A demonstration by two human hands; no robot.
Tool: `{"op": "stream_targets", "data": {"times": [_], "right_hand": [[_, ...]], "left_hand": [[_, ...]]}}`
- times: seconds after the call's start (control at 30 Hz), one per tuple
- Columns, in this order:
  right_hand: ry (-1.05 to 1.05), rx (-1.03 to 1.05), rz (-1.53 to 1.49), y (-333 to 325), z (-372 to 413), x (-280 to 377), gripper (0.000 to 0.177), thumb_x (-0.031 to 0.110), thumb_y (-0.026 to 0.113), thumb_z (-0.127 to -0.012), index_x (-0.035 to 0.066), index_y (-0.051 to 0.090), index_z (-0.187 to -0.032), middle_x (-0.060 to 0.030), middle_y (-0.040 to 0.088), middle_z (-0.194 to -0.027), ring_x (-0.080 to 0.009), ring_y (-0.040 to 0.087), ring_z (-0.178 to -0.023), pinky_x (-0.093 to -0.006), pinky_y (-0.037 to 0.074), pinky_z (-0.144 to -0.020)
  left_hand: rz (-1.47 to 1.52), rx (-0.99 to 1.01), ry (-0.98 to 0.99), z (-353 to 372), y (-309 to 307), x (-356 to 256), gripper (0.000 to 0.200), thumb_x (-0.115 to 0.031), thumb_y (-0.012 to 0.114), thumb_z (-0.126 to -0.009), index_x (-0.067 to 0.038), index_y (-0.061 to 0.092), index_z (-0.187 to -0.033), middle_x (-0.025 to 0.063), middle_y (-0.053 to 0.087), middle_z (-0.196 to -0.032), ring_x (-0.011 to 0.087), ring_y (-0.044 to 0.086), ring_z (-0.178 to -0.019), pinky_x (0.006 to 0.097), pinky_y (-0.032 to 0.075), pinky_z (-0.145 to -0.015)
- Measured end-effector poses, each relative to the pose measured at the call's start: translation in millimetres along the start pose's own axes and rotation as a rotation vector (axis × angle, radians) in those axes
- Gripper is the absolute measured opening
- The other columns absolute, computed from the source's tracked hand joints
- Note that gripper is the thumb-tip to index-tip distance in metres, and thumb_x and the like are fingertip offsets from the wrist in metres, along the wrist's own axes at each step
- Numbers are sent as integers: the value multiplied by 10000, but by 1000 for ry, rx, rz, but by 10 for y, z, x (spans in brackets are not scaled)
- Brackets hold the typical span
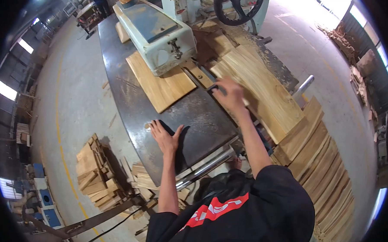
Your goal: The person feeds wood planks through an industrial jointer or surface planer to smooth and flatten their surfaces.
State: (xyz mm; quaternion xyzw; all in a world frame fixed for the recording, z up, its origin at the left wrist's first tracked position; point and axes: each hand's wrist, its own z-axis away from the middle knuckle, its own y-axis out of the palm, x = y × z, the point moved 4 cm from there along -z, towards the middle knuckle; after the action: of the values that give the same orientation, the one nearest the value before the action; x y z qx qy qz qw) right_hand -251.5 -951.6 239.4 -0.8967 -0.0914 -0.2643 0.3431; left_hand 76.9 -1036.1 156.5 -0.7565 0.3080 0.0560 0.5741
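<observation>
My left hand (165, 139) lies on the dark metal machine table (198, 121), fingers and thumb spread, holding nothing. A small light chip (148, 126) sits by its fingertips. My right hand (232, 96), slightly blurred, is over the metal guide strip at the table's right side, thumb and fingers apart. No held thing shows in it. Just right of that hand lies a long, thick wooden board (264, 91). A flat wooden panel (161, 83) rests on the table ahead of my left hand, its far part beneath the machine's white housing (173, 44).
A black handwheel (238, 8) is on the machine behind the housing. Stacked boards (321, 170) stand at my right. Wood offcuts (97, 175) are piled on the floor at left. A metal roller (207, 168) runs along the near table edge. Another person (99, 0) stands far back.
</observation>
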Motion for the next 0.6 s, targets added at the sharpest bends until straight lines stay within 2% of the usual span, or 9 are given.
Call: {"op": "stream_targets", "data": {"times": [0.03, 0.07, 0.1, 0.2, 0.23, 0.33, 0.47, 0.5, 0.6], "right_hand": [[68, -24, 137, -298, 91, -303, 315, 280, 874, -825, 112, 797, -1080, -94, 769, -1212, -327, 662, -1269, -453, 509, -1100], [139, -13, 337, -653, 153, -449, 371, 323, 872, -838, 112, 779, -1130, -99, 735, -1303, -365, 592, -1359, -490, 462, -1147], [284, 124, 435, -879, 245, -868, 763, 480, 916, -748, 119, 664, -1371, -173, 560, -1535, -431, 420, -1494, -567, 341, -1225], [513, 395, 772, -1450, 387, -1165, 1216, 657, 934, -599, 149, 444, -1590, -246, 301, -1686, -473, 244, -1566, -642, 222, -1254], [527, 521, 739, -1485, 470, -1363, 1471, 745, 926, -496, 173, 264, -1678, -291, 150, -1717, -487, 175, -1581, -658, 173, -1260], [466, 599, 781, -1592, 462, -1250, 1432, 736, 922, -525, 183, 277, -1678, -286, 171, -1717, -488, 180, -1581, -645, 189, -1258], [429, 467, 657, -1650, 414, -1466, 1322, 727, 932, -506, 194, 437, -1609, -284, 247, -1690, -487, 292, -1523, -626, 276, -1226], [430, 474, 641, -1652, 365, -1461, 1283, 729, 931, -511, 182, 477, -1580, -277, 318, -1649, -477, 329, -1503, -614, 297, -1219], [509, 506, 536, -1848, 344, -1204, 1160, 724, 921, -550, 146, 582, -1497, -246, 519, -1504, -428, 453, -1419, -559, 373, -1180]], "left_hand": [[-7, -7, -6, 2, 27, 27, 1190, -676, 813, -795, 118, 359, -1556, 351, 344, -1627, 468, 243, -1569, 542, 198, -1292], [14, -18, -26, 3, 39, 47, 1178, -673, 807, -804, 115, 359, -1557, 342, 342, -1634, 470, 251, -1565, 539, 205, -1291], [7, -12, -43, 3, 43, 50, 1167, -669, 803, -812, 113, 360, -1557, 336, 344, -1636, 470, 255, -1564, 540, 207, -1290], [-17, -10, -64, -5, 46, 27, 1126, -653, 794, -833, 107, 376, -1551, 323, 350, -1639, 466, 262, -1562, 536, 213, -1289], [-28, -18, -57, 0, 45, 31, 1097, -641, 786, -848, 108, 388, -1544, 318, 347, -1642, 460, 260, -1564, 532, 214, -1289], [-23, -8, -65, 13, 31, 26, 1034, -598, 777, -878, 106, 403, -1536, 302, 357, -1643, 450, 260, -1566, 525, 210, -1292], [-22, -5, -52, 19, 36, 49, 994, -569, 766, -900, 109, 406, -1531, 295, 355, -1647, 445, 249, -1571, 519, 202, -1296], [-29, -46, -19, 27, 16, 33, 918, -509, 789, -908, 99, 453, -1509, 314, 404, -1610, 456, 302, -1548, 511, 251, -1276], [275, -134, -43, 168, -60, 42, 821, -426, 819, -906, 82, 514, -1474, 329, 469, -1556, 474, 383, -1502, 499, 305, -1247]]}}
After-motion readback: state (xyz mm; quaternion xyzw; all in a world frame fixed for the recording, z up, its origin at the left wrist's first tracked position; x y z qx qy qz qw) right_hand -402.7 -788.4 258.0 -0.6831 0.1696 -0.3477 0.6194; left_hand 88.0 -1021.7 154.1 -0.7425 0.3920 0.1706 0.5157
